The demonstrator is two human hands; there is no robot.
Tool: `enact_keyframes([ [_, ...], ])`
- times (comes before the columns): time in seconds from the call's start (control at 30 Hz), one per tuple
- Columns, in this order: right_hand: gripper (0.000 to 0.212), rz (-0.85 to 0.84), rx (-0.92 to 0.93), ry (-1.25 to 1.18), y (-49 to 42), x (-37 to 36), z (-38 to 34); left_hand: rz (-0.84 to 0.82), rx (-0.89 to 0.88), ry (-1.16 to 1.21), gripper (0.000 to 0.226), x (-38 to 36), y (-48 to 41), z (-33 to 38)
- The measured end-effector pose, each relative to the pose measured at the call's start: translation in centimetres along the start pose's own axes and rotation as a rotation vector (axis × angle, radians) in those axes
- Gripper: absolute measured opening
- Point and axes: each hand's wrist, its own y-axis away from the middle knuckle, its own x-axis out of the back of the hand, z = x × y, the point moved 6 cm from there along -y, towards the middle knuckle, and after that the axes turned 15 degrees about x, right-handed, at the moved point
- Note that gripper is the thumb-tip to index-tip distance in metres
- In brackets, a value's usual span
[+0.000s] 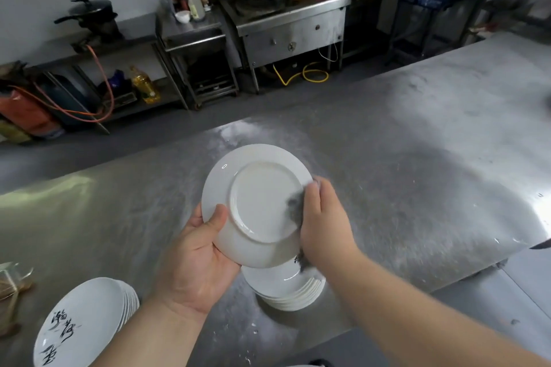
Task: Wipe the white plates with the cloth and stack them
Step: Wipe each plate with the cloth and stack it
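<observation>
Brushed stainless-steel tabletop (417,143): wide open room right of hands and beyond them, up to far edge. Left stretch passable too. Near centre: stack of plain white round plates (286,286), directly under white round plate held bottom-up (259,202). Left hand (193,253) on its left rim and right hand (325,217) with dark grey cloth (293,211) on its right rim block side approach. Near-left corner: stack of white plates with black brush lettering (86,316), clear glass object (12,277) just beyond. Steel gap between stacks, crossed by left forearm.

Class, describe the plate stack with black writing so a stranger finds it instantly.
Start at the steel table. At its near left end sits a plate stack. Large black brush lettering covers its top plate; the other stack lies under the held plate.
</observation>
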Motion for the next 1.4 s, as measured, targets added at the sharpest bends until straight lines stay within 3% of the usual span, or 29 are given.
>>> enact_keyframes([
  [0.07, 0.029, 0.052, -0.070, -0.058, 1.0, -0.1, 1.4, -0.015, 0.018, -0.022, 0.037, 0.1, -0.1, -0.2],
  [0.13, 0.037, 0.050, 0.000, 0.031, -1.1, 0.6, 1.3, -0.046, 0.091, -0.014, 0.045, 0.4, 0.1, -0.3],
  [0.23, 0.041, -0.190, 0.169, 0.153, -4.9, 0.4, -1.9, -0.082, 0.234, -0.018, 0.058, 0.8, 0.1, -0.3],
  [0.33, 0.040, -0.376, 0.273, 0.336, -6.5, -0.8, -4.1, -0.002, 0.252, -0.080, 0.050, 1.0, -0.3, -0.2],
  [0.43, 0.031, -0.232, 0.219, 0.289, -4.0, -1.0, -3.2, 0.063, 0.169, -0.031, 0.049, 1.3, -0.7, -0.2],
  [0.5, 0.043, -0.123, 0.108, 0.133, 0.3, -1.5, -1.8, 0.086, 0.128, -0.009, 0.052, 1.3, -0.7, -0.6],
  [0.6, 0.063, -0.213, 0.059, 0.116, 2.0, -2.6, -1.1, 0.125, 0.118, -0.030, 0.057, 1.3, -0.6, -1.2],
  [0.73, 0.053, -0.251, 0.157, 0.223, -4.3, -1.6, -3.0, 0.167, 0.085, -0.074, 0.055, 0.7, -0.7, -0.9],
  [0.83, 0.055, -0.159, 0.173, 0.151, -2.7, -2.2, -2.8, 0.159, 0.052, -0.058, 0.057, 0.3, -1.2, -0.3],
  [1.0, 0.052, 0.027, -0.088, -0.170, 2.7, -3.7, -0.1, 0.087, 0.071, -0.053, 0.065, -1.3, -1.2, -1.6],
  [1.1, 0.031, 0.065, 0.058, -0.084, -1.7, -0.8, -1.7, -0.005, 0.031, -0.138, 0.049, -1.4, -0.7, -1.2],
  [1.17, 0.038, -0.060, 0.196, 0.039, -4.7, 0.4, -4.0, -0.068, 0.043, -0.111, 0.052, -1.2, -0.5, 0.2],
  [1.3, 0.051, -0.370, 0.409, 0.349, -5.9, -0.8, -5.6, -0.019, 0.133, -0.081, 0.054, 0.3, -1.0, 1.4],
  [1.4, 0.062, -0.318, 0.420, 0.396, -2.2, -1.8, -4.4, -0.034, 0.189, -0.075, 0.058, 0.9, -1.4, 0.1],
])
